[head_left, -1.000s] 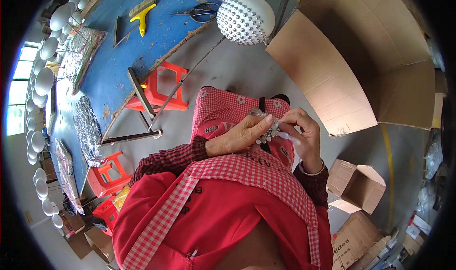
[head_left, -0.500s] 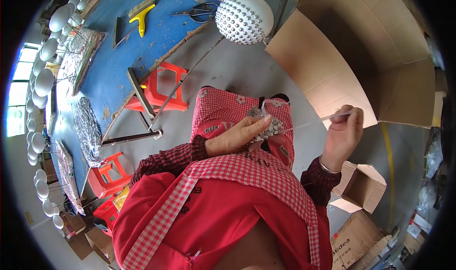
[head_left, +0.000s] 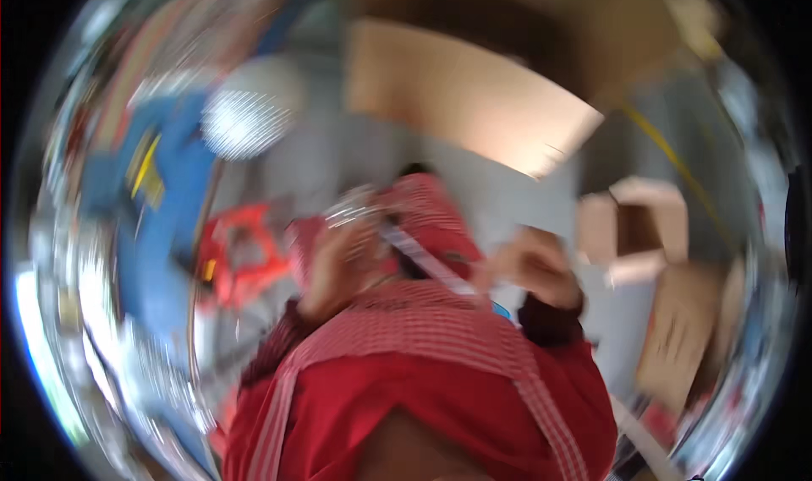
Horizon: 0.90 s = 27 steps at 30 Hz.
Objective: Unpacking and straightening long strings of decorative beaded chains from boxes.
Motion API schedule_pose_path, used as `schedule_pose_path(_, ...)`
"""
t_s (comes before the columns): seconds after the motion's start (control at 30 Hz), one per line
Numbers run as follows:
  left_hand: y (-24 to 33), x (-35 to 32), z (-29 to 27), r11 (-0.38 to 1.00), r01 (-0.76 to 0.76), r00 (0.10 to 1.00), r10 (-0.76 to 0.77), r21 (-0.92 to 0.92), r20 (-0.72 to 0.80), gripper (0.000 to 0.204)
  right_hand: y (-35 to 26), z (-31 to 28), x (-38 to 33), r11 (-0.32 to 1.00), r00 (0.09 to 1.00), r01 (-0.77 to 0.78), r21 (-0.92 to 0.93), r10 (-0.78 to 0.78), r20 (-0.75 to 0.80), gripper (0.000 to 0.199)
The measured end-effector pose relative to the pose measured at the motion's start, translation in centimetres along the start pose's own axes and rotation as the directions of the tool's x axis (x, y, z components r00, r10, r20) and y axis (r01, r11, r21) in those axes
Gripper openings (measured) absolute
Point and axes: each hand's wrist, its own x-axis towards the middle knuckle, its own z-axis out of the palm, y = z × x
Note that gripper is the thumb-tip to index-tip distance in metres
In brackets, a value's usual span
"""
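Motion smears the whole picture. My left hand is closed around a cluster of silvery beads, held over my lap; its fingers are blurred. A narrow white strip slants down from beside the cluster towards my right hand. The fingers of that hand are curled, with the strip's far end at their tips. Beneath both hands lies my red-and-white checked apron. Whether the strip is fixed to the beads cannot be made out.
A white ball with silvery studs stands at the upper left by the blue table. A yellow-handled brush lies on the table. Below the ball is a red stool. A large open carton and a small one are ahead and right.
My view has swung right, so the ball, table and cartons appear further left. My right hand has come lower and closer to my body, and the strip now slopes downwards.
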Motion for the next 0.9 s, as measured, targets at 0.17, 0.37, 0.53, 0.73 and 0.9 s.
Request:
schedule_pose_path(0.17,0.9,1.0,2.7,0.997,-0.058,0.998,0.059,-0.047,0.028,0.035,0.5,-0.5,-2.1,0.981,0.985,0.167,0.096,-0.161,-0.064,0.012)
schedule_pose_path(0.37,1.4,3.8,1.7,0.994,-0.067,0.989,0.077,-0.081,0.125,0.041,2.9,-3.4,-11.0,0.875,0.706,0.468,0.124,-0.286,-0.647,0.013)
schedule_pose_path(0.53,1.3,4.2,2.7,0.994,-0.08,0.99,0.088,-0.075,0.108,0.041,3.2,-10.4,-19.6,0.946,0.261,0.323,0.003,-0.086,-0.962,0.018)
schedule_pose_path(0.73,1.5,4.6,5.4,0.998,-0.048,0.987,0.042,0.031,0.154,0.043,6.7,-18.8,-27.8,0.986,-0.02,-0.13,0.108,0.106,-0.994,0.018)
schedule_pose_path(0.9,1.7,5.2,6.2,0.996,-0.054,0.974,0.037,0.071,0.226,0.045,5.4,-30.5,-35.5,0.988,-0.202,0.013,-0.155,-0.15,-0.968,0.018)
